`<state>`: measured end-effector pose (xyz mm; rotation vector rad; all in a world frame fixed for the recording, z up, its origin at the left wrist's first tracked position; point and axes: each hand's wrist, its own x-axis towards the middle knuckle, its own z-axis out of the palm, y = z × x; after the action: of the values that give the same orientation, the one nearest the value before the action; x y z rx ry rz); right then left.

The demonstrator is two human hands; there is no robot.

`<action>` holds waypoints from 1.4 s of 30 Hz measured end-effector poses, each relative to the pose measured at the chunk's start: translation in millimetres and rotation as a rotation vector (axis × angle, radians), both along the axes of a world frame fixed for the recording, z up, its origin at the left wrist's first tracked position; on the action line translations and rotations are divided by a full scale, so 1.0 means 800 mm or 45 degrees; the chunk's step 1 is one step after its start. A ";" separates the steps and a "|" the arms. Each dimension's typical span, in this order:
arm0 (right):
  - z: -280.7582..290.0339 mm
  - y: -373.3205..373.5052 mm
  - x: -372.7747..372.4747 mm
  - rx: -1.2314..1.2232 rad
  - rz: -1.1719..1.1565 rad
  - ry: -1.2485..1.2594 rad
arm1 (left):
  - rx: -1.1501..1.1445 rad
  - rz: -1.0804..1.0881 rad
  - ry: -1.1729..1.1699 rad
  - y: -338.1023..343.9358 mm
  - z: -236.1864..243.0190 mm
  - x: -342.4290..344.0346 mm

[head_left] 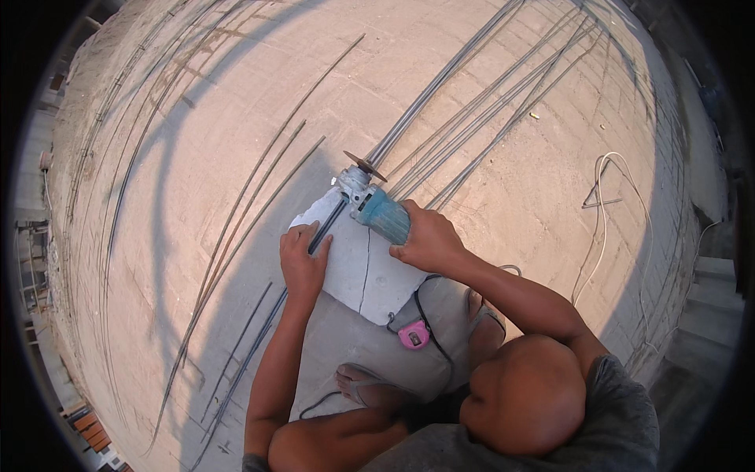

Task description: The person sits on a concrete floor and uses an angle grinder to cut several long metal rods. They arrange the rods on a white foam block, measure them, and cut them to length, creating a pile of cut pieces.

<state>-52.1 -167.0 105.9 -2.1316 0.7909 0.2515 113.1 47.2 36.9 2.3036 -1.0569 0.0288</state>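
Observation:
My right hand (429,244) is closed around the teal body of an angle grinder (381,216); its thin disc (363,164) stands over the steel rods, contact unclear. My left hand (305,263) grips a small bundle of dark rods (328,224) lying across a pale, cracked slab (362,283), left of the grinder. Just below the slab are a black cord (429,330) and a pink tape measure (413,334). My bent knees and sandalled feet fill the lower part of the view.
Long steel rods (456,63) run toward the top right, and more (259,181) lie at the left on the dusty paved ground (212,118). A white cable (602,204) loops at the right, near concrete steps (708,307) at the rim.

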 end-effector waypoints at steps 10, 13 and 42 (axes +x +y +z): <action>-0.014 0.014 0.014 0.040 0.119 -0.029 | -0.221 0.050 0.178 0.003 -0.021 0.003; -0.017 0.015 0.006 0.032 0.054 -0.117 | -0.262 0.023 0.163 0.002 -0.022 0.003; -0.015 0.016 0.008 0.055 0.050 0.035 | -0.271 0.046 0.191 0.004 -0.021 0.002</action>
<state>-45.7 -154.2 94.1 -2.1084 0.7538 0.3164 114.8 50.8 19.8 2.0975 -0.8920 -0.0161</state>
